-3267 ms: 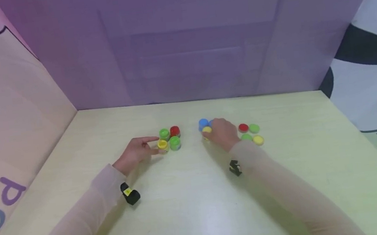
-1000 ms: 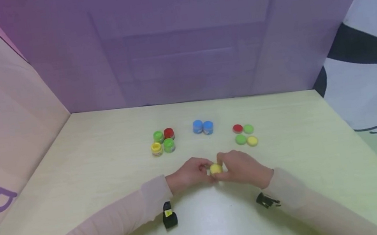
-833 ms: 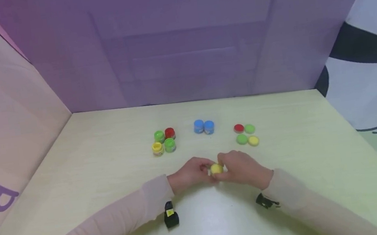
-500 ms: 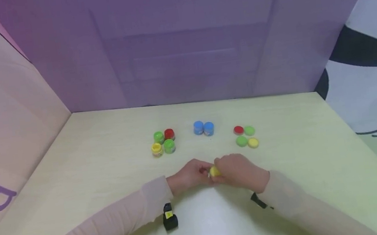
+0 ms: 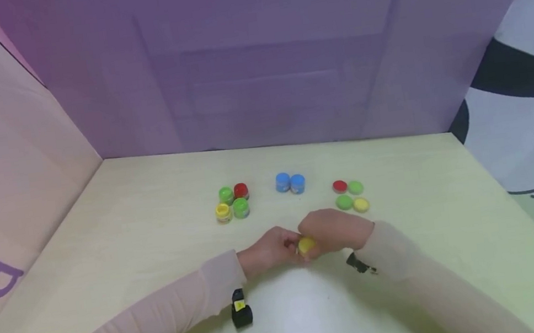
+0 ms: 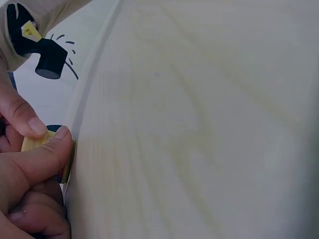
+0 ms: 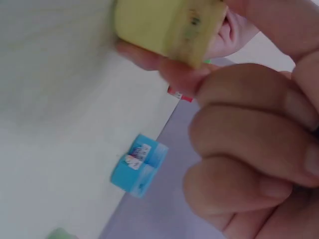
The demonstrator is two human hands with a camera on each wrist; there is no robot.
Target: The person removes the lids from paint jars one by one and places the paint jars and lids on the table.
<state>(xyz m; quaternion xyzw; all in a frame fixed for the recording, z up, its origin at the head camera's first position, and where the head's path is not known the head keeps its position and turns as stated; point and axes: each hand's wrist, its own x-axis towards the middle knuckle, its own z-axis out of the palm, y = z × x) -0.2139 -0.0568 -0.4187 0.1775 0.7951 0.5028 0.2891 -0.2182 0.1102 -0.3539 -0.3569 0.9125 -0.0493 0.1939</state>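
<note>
Over the near middle of the table, both hands hold a small yellow jar [image 5: 306, 246], one from each side. Its label band shows in the right wrist view, where the jar [image 7: 154, 25] is tilted. My left hand [image 5: 272, 251] pinches the jar between thumb and fingers; the left wrist view shows that thumb [image 6: 42, 159] pressed against it. From the other side my right hand [image 5: 337, 228] grips the lid end with thumb and forefinger, its other fingers [image 7: 239, 134] curled in. Whether the lid is loose cannot be seen.
Two blue jars [image 5: 291, 183] stand at the back middle. To the left is a group of lidless jars: yellow [image 5: 223, 214], red [image 5: 241, 192] and two green [image 5: 240, 208]. Loose lids, red [image 5: 340, 186], green [image 5: 344, 202] and yellow [image 5: 361, 205], lie right. A purple wall [image 5: 266, 77] rises behind.
The yellow jar has come from beside the blue jars to the near middle, where the left hand joined in holding it. Lately the right hand has turned at the wrist around the lid end.
</note>
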